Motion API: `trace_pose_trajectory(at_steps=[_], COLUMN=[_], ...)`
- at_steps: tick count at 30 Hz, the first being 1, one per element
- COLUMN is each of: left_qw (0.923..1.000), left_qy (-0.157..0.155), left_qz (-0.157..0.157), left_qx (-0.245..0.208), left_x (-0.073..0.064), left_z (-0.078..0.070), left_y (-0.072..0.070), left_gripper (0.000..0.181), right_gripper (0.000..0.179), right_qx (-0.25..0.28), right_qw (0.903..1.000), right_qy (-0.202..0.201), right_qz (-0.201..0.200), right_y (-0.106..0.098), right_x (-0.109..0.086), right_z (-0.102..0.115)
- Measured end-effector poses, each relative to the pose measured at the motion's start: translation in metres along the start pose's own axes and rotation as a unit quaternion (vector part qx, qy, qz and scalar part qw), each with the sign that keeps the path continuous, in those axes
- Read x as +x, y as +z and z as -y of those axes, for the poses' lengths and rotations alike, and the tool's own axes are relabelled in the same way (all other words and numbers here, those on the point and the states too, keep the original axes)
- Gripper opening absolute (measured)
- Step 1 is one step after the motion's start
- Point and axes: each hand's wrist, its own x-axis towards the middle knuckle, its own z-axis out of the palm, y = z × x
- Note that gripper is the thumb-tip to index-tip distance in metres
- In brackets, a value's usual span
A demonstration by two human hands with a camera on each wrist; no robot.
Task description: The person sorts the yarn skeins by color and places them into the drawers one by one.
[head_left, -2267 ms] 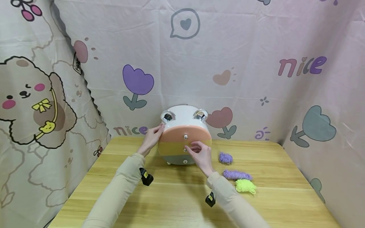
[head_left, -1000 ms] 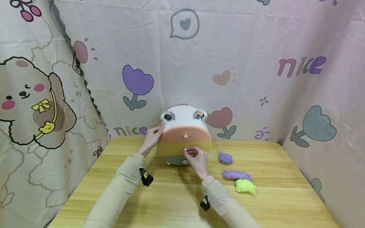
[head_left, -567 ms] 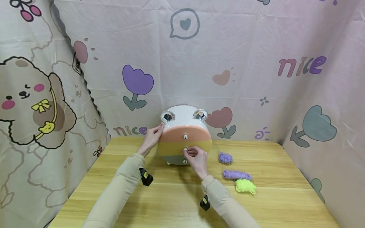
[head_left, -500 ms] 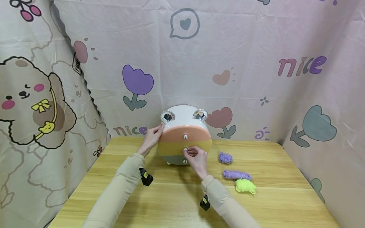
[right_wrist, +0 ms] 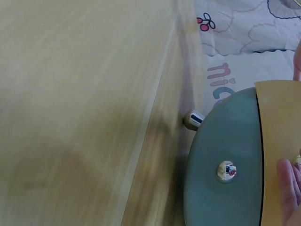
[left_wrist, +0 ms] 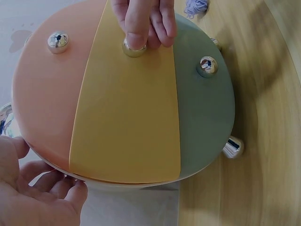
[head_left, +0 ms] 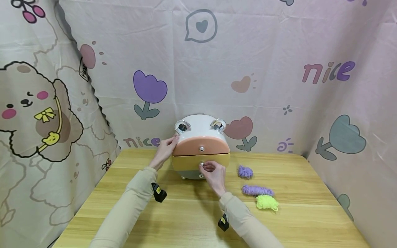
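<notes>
A small round-fronted drawer box (head_left: 200,124) with a white top and two shiny ring-like eyes stands at the back of the table. Its front has an orange drawer (head_left: 186,146), a yellow drawer (head_left: 185,163) and a grey-green drawer (head_left: 186,174), each with a silver knob. My right hand (head_left: 215,175) pinches the middle knob (left_wrist: 133,50) between thumb and fingers. The yellow drawer stands slightly out, a dark gap along its top edge. My left hand (head_left: 165,152) rests bent fingers against the box's upper left side, below one eye.
On the wooden table (head_left: 139,220), right of the box, lie a small purple yarn bundle (head_left: 245,172), a longer purple yarn skein (head_left: 257,190) and a neon-yellow yarn bundle (head_left: 267,202). A printed curtain (head_left: 198,69) hangs close behind the box.
My right hand has moved left onto the middle knob and then drawn the yellow drawer slightly toward me, opening a thin gap under the orange drawer. The left hand stays in place.
</notes>
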Motion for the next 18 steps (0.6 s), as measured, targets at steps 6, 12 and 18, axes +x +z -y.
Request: trace_pose_trajectory(at_steps=[6, 12, 18], left_qw=[1.0000, 1.0000, 1.0000], left_qy=[-0.001, 0.003, 0.002], left_qz=[-0.002, -0.004, -0.003], left_qx=[0.004, 0.002, -0.004], left_x=[0.001, 0.002, 0.002], left_z=[0.000, 0.001, 0.000], left_y=[0.000, 0.000, 0.000], left_gripper=[0.052, 0.051, 0.051], right_gripper=[0.012, 0.012, 0.012], right_qx=[0.009, 0.021, 0.032], right_qw=[1.0000, 0.9998, 0.9994], right_qy=[0.003, -0.002, 0.006], right_qz=[-0.001, 0.003, 0.012], right_y=[-0.003, -0.006, -0.008], right_x=[-0.006, -0.012, -0.018], right_z=[0.003, 0.005, 0.007])
